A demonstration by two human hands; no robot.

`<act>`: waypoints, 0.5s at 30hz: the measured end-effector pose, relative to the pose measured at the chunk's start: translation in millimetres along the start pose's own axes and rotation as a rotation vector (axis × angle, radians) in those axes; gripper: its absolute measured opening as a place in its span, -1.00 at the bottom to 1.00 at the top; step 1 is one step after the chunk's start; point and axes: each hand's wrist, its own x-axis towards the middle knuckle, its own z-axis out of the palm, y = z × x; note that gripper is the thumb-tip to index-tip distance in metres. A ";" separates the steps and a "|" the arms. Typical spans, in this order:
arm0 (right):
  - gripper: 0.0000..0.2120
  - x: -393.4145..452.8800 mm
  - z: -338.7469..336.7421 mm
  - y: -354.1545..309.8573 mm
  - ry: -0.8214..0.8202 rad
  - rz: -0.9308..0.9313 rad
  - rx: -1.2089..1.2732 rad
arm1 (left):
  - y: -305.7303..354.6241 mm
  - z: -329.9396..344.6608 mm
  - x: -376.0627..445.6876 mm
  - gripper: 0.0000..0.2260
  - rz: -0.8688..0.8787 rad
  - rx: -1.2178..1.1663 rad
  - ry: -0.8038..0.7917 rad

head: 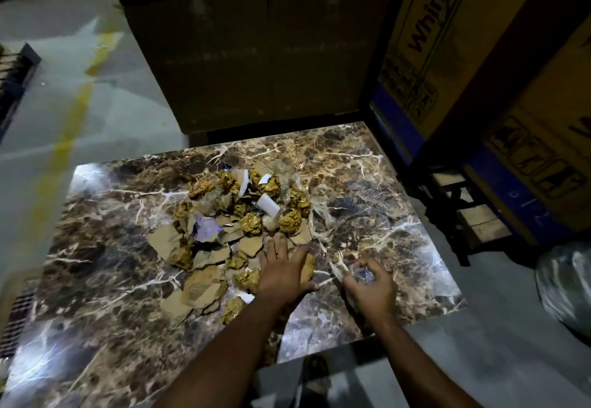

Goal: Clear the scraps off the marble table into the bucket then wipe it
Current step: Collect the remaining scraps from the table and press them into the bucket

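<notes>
Left hand (281,267) flat, fingers straight, pressing on torn brown cardboard scraps (204,286) at near edge of heap. Right hand (371,286) just beside it, fingers curled round crumpled clear plastic wad (363,275). Heap of scraps mid brown-veined marble table (105,295): crumpled gold foil balls (289,220), white foam pieces (267,204), clear plastic film (319,212); heap's long axis runs from near-left toward far-right. Large cardboard boxes (425,33) beyond far edge and at right. Grey plastic-wrapped bundle (563,289) on floor at right; cannot tell if bucket
</notes>
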 end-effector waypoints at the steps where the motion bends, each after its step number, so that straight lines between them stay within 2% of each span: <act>1: -0.77 0.7 0.9 0.5 -0.004 -0.002 0.004 | 1.9 -0.9 0.3 -0.23 0.013 -0.010 0.001; 7: -0.86 0.5 11.8 -8.7 -0.006 -0.016 0.048 | 2.5 4.4 3.6 -0.65 0.075 -0.170 0.073; 10: -0.83 3.6 13.6 -10.7 -0.037 0.002 0.061 | -3.8 3.1 8.6 -0.66 0.101 -0.222 0.075; 15: -0.80 6.5 13.7 -9.8 -0.036 0.057 0.072 | -8.9 9.4 9.6 -0.62 0.169 -0.043 0.166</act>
